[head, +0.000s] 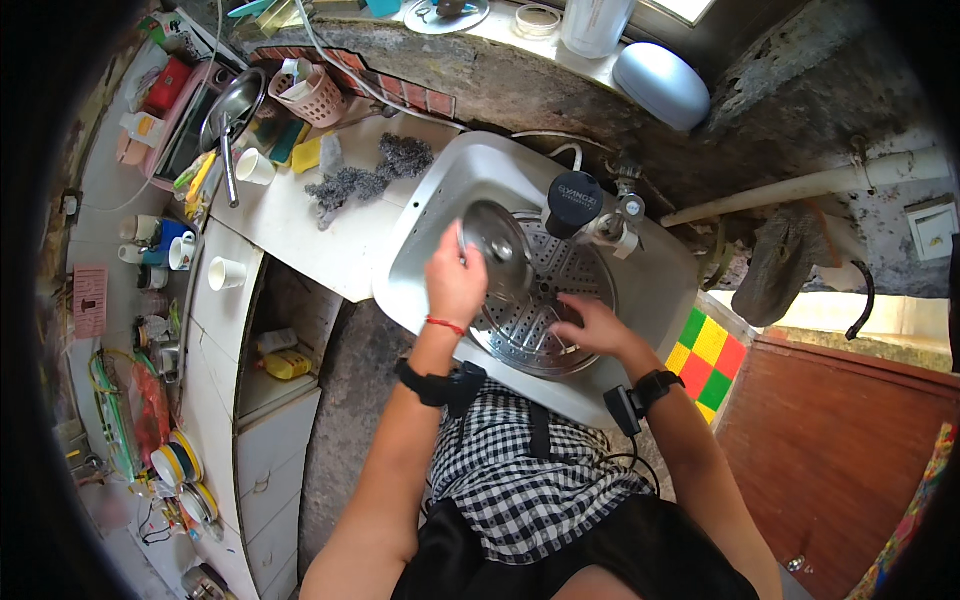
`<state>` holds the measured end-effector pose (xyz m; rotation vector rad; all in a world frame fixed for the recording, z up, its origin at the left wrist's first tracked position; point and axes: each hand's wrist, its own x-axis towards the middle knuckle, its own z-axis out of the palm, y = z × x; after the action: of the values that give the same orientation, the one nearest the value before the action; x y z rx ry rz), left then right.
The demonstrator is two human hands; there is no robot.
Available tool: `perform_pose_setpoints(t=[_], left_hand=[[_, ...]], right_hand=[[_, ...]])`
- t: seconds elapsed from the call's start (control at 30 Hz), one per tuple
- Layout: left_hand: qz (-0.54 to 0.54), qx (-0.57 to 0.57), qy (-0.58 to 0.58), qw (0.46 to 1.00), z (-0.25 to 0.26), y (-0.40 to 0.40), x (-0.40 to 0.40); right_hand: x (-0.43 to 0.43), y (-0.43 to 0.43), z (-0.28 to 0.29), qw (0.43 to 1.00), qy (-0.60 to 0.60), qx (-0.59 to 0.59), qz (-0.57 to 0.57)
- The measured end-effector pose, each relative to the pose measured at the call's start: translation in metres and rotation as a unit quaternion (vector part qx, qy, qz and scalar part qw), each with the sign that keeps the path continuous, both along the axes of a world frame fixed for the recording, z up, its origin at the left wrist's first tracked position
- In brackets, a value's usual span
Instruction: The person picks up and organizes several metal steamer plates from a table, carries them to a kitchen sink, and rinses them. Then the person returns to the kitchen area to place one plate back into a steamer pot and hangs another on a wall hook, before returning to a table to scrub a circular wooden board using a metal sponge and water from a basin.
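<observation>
My left hand grips the rim of a shiny round metal dish, held tilted above the sink; whether it is a bowl or a lid I cannot tell. Below it, a perforated metal steamer tray rests in the light-coloured sink, its left part hidden by the dish. Fingers apart and holding nothing, my right hand hovers at the tray's near right side; I cannot tell if the fingertips touch it. The faucet, with a black round Yangzi filter, stands behind the tray.
Steel-wool scourers and a yellow sponge lie on the tiled counter. Nearby are a white cup, a pan and a pink basket. A wooden door is at right, under a wall pipe.
</observation>
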<state>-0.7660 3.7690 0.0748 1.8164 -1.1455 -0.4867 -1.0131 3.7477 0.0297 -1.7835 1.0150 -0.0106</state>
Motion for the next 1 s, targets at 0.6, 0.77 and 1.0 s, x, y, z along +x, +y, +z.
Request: perform_pose_setpoints(t=[0.6,0.77,1.0], left_hand=[[0.018,0.167,-0.136,0.976,-0.031,0.025,0.085],[0.014,0.279,-0.188,0.942,-0.036,0.026,0.083],[0.029,0.249,-0.177,0.952,-0.021,0.028,0.081]], right_hand=[[-0.004,0.051,0.018,0.972,0.167,-0.159,0.051],[-0.032,0.056,-0.011,0.955,0.098,-0.020,-0.281],[-0.037,0.057,-0.026,0.796,0.019,0.308,-0.521]])
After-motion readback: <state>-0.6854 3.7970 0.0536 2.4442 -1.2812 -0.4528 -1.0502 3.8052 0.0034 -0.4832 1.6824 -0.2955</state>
